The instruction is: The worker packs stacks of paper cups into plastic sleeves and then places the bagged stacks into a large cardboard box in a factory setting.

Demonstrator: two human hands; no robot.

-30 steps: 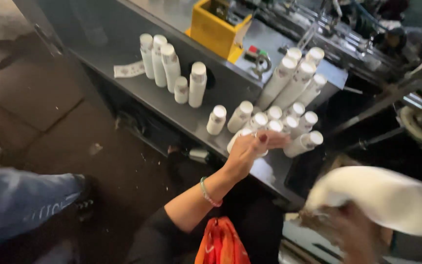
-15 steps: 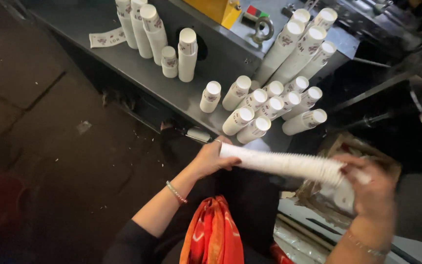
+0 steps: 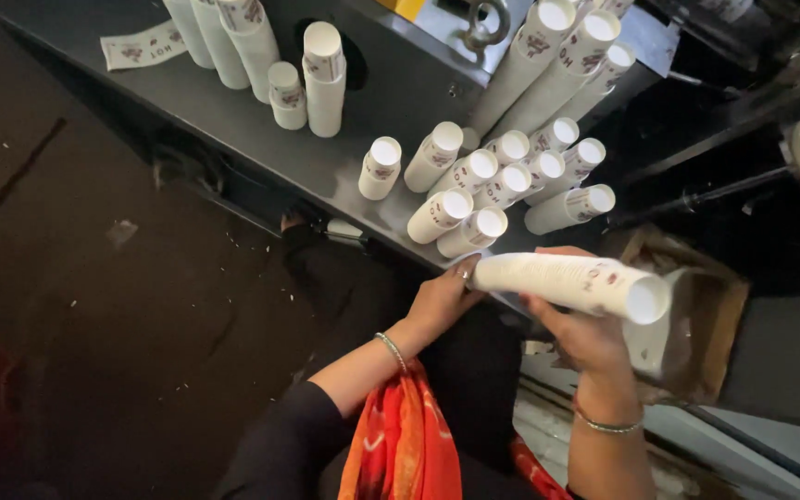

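Now both hands grip one long stack of paper cups [image 3: 571, 282], swung level since a moment ago: right hand [image 3: 585, 338] fingers curled under it, left hand [image 3: 442, 296] capping its 9 o'clock end. Farther, at 12 o'clock, more cup stacks [image 3: 488, 185] lie on the desk [image 3: 233, 120].

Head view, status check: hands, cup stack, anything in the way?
Left hand at the stack's narrow end, right hand gripping underneath. Paper cup stack held level. Lying stacks crowd the shelf.

2 hands [image 3: 442, 301], ~20 cup stacks [image 3: 474, 176]
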